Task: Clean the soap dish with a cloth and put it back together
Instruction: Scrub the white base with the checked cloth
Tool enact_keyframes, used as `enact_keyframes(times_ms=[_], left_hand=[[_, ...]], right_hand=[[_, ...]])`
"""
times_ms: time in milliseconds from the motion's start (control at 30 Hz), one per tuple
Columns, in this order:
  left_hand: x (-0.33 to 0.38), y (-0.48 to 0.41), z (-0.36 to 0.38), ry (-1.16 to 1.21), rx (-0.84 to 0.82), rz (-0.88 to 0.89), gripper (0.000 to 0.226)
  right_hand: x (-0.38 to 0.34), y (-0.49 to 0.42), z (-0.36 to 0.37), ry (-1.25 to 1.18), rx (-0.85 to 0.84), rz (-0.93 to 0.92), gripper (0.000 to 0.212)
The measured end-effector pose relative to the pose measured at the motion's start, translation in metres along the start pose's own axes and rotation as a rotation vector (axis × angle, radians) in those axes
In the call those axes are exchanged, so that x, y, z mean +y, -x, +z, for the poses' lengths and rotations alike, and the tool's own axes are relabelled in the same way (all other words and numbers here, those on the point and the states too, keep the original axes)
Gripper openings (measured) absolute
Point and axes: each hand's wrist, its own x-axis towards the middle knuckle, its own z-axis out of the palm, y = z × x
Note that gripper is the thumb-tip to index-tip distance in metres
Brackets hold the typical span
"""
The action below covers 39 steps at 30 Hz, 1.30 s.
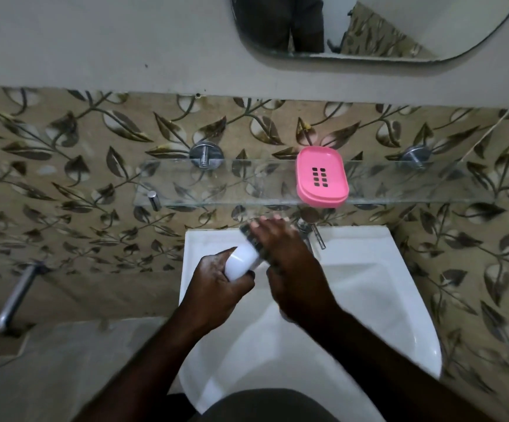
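Over basin (368,300): left hand (216,287), fingers clamped on white rounded object (242,263), soap perhaps. Right hand (292,269) laid over checked cloth (251,239); blurred, cannot tell the grip. Farther, on glass shelf (231,185): pink dish (321,181), assembled, untouched. Best to park the white object, lift tray out, wipe each part separately.

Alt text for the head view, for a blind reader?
The left hand grips a white rounded object over a white sink while the right hand presses a dark patterned cloth against it. A pink soap dish sits on the glass shelf above.
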Motion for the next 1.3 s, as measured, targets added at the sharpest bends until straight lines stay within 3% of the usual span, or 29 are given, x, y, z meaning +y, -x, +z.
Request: enact_keyframes(times_ms=[67, 100, 233, 333, 467, 633, 700, 833, 967, 1033, 1167, 1233, 1300], left_hand=[[-0.003, 0.002, 0.004, -0.033, -0.009, -0.01, 0.014], [-0.004, 0.002, 0.004, -0.029, -0.009, -0.011, 0.013], [-0.005, 0.003, -0.001, 0.026, -0.034, 0.059, 0.021], [-0.011, 0.007, 0.002, 0.095, 0.012, -0.023, 0.007], [-0.014, 0.017, 0.006, 0.189, 0.011, -0.089, 0.013], [-0.009, 0.023, 0.011, 0.539, -0.002, -0.187, 0.041], [-0.008, 0.024, 0.014, 0.628, -0.024, -0.23, 0.044], [-0.008, 0.026, 0.009, 0.455, -0.179, -0.236, 0.053], [0.002, 0.025, 0.008, 0.31, -0.317, -0.265, 0.049], [0.007, 0.024, 0.014, 0.185, -0.253, -0.234, 0.04], [0.013, 0.021, 0.034, 0.029, -0.07, -0.115, 0.012], [0.016, 0.021, 0.043, 0.043, -0.031, -0.082, 0.032], [0.017, 0.021, 0.048, 0.044, -0.01, -0.037, 0.024]], right_hand=[[0.003, -0.002, -0.004, -0.09, 0.083, 0.185, 0.079], [-0.006, 0.0, -0.004, -0.067, 0.081, 0.187, 0.078], [-0.034, 0.012, 0.005, 0.076, -0.087, -0.181, 0.067], [-0.018, 0.008, 0.001, 0.008, -0.061, -0.132, 0.066], [-0.002, 0.014, -0.007, -0.339, 0.004, 0.205, 0.062], [-0.002, 0.019, -0.018, -1.192, 0.064, 0.63, 0.05], [0.005, 0.023, -0.019, -1.33, 0.029, 0.698, 0.05], [0.017, 0.028, -0.036, -1.112, -0.012, 0.619, 0.05], [0.016, 0.025, -0.054, -0.776, -0.229, 0.408, 0.047], [0.007, 0.023, -0.059, -0.613, -0.265, 0.295, 0.049], [-0.017, 0.032, -0.046, -0.127, -0.071, -0.05, 0.062], [-0.024, 0.04, -0.036, 0.029, -0.024, -0.103, 0.063], [-0.015, 0.043, -0.036, 0.104, -0.016, -0.167, 0.062]])
